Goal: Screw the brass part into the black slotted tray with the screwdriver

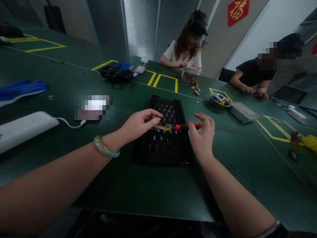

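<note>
My left hand (pixel 138 125), with a jade-coloured bangle at its wrist, pinches the left end of a small yellowish circuit board (pixel 164 127). In my right hand (pixel 204 135) is a red and black screwdriver (pixel 183 127), lying nearly level between thumb and fingers. Its shaft points left and reaches the right end of the board; whether the tip touches a screw is too small to tell. Under both hands a black plastic casing (pixel 163 155) with rows of small fittings lies flat on the green table (pixel 116 188).
Left are a white power strip (pixel 29 129), a blurred-out lit device (pixel 95 105) and a blue glove (pixel 23 88). Beyond stand a black tray (pixel 116 74) and a metal bowl (pixel 220 100) beside a grey metal box (pixel 244 111). Two people (pixel 189 49) work across the table.
</note>
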Available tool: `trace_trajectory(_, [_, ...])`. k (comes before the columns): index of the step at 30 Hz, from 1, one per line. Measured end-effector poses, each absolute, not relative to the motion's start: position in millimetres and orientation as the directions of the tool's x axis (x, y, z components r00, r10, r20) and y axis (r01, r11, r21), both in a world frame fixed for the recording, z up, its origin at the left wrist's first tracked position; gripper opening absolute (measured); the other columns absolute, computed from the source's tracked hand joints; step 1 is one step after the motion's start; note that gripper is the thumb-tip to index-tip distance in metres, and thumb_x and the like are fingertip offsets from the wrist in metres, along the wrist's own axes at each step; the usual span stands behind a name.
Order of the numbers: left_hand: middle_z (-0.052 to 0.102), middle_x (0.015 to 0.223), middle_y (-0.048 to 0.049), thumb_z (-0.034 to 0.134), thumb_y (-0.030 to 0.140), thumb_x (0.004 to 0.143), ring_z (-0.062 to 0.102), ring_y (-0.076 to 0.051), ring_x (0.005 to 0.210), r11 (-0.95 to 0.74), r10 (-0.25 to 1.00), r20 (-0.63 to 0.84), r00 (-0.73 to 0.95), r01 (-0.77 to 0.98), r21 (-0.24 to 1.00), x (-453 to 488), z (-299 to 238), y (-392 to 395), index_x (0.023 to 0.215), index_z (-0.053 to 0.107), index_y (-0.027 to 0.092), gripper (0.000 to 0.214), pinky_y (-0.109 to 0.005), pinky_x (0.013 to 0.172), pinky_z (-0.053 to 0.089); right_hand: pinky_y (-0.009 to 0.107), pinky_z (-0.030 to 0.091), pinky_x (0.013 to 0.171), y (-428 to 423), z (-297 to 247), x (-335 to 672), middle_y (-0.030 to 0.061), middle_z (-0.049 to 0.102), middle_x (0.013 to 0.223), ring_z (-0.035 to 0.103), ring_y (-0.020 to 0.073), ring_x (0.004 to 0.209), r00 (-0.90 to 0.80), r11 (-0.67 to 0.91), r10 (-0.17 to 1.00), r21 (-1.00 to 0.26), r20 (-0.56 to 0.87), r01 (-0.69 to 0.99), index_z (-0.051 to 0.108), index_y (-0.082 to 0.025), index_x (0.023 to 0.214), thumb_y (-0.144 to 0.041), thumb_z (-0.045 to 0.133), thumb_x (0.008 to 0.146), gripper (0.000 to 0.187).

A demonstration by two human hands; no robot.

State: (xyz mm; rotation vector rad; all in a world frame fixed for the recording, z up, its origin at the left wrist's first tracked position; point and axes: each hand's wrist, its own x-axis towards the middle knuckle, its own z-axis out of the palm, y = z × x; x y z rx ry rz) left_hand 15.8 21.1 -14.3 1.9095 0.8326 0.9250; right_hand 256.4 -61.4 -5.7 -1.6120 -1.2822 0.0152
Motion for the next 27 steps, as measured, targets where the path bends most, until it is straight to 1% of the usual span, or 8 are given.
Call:
trace_trajectory(2, [0.072,0.104,-0.0045,0.06,0.041,0.096,0.067,-0.015,0.085,-0.456,0.804,0.304,0.511,0.2,0.867,18.1,-10.8,15.3,0.116,0.068,0.02,0.03,-0.027,0.075,0.054,0.048,0.029,0.106,-72.3,5.7,245.4,0.004,0.068,0.124,0.056,0.0251,0.12,0.183,0.191,0.739,-0.462,0.648,0.866,0.069,-0.031,0.114,-0.033,0.063,0.091,0.024])
trace_trajectory(4, [0.073,0.104,-0.0039,0.06,0.039,0.096,0.067,-0.015,0.088,-0.486,0.781,0.321,0.536,0.198,0.851,20.6,-7.6,9.7,0.114,0.069,0.02,0.027,-0.028,0.079,0.055,0.044,0.03,0.103,-80.9,12.8,235.4,0.0,0.073,0.112,0.061,0.0217,0.111,-0.008,0.283,0.765,-0.325,0.644,0.902,0.072,-0.034,0.11,-0.035,0.064,0.094,0.018])
trace_trajectory(6, [0.073,0.106,-0.0035,0.06,0.035,0.096,0.068,-0.015,0.091,-0.508,0.755,0.33,0.566,0.189,0.84,22.8,-5.6,5.2,0.113,0.069,0.02,0.025,-0.028,0.082,0.055,0.042,0.03,0.1,-85.7,14.8,229.0,-0.0019,0.075,0.106,0.064,0.0196,0.106,-0.112,0.336,0.785,-0.267,0.609,0.903,0.074,-0.035,0.107,-0.037,0.067,0.094,0.015])
trace_trajectory(9, [0.073,0.107,-0.0032,0.06,0.034,0.096,0.068,-0.015,0.09,-0.501,0.735,0.316,0.601,0.166,0.849,24.6,-5.9,2.3,0.115,0.068,0.02,0.025,-0.027,0.082,0.056,0.04,0.03,0.099,-86.5,12.4,227.0,-0.0024,0.076,0.102,0.065,0.0185,0.102,-0.168,0.359,0.794,-0.227,0.584,0.905,0.075,-0.033,0.106,-0.036,0.069,0.093,0.015])
trace_trajectory(12, [0.073,0.108,-0.0037,0.06,0.037,0.096,0.069,-0.015,0.09,-0.482,0.73,0.3,0.615,0.151,0.863,24.2,-8.3,3.4,0.116,0.067,0.02,0.027,-0.027,0.081,0.057,0.04,0.03,0.098,-84.0,9.9,229.6,-0.0015,0.077,0.102,0.065,0.0192,0.102,-0.175,0.352,0.812,-0.228,0.556,0.908,0.075,-0.033,0.108,-0.034,0.067,0.094,0.016])
trace_trajectory(18, [0.073,0.107,-0.0049,0.06,0.04,0.096,0.069,-0.016,0.087,-0.483,0.717,0.276,0.639,0.171,0.859,21.3,-11.7,7.6,0.119,0.067,0.021,0.032,-0.029,0.079,0.057,0.042,0.031,0.098,-79.6,9.2,232.7,0.0011,0.075,0.104,0.064,0.0217,0.104,-0.161,0.318,0.883,-0.31,0.442,0.896,0.074,-0.031,0.11,-0.035,0.065,0.094,0.018])
trace_trajectory(23, [0.074,0.103,-0.0053,0.043,0.045,0.104,0.069,-0.017,0.092,-0.476,0.688,0.286,0.667,0.118,0.871,19.2,-12.7,8.8,0.12,0.067,0.02,0.038,-0.029,0.081,0.056,0.042,0.035,0.099,-79.3,10.4,231.4,-0.0004,0.076,0.096,0.066,0.0214,0.097,-0.161,0.332,0.893,-0.374,0.421,0.866,0.075,-0.028,0.096,-0.029,0.07,0.088,0.009])
trace_trajectory(27, [0.073,0.1,-0.0057,0.036,0.048,0.106,0.067,-0.017,0.088,-0.529,0.719,0.341,0.606,0.159,0.833,15.8,-11.6,12.3,0.119,0.068,0.018,0.045,-0.029,0.08,0.053,0.04,0.041,0.095,-81.5,17.6,229.5,-0.0028,0.078,0.092,0.068,0.0194,0.091,-0.115,0.305,0.923,-0.514,0.367,0.802,0.075,-0.028,0.091,-0.029,0.072,0.086,0.006])
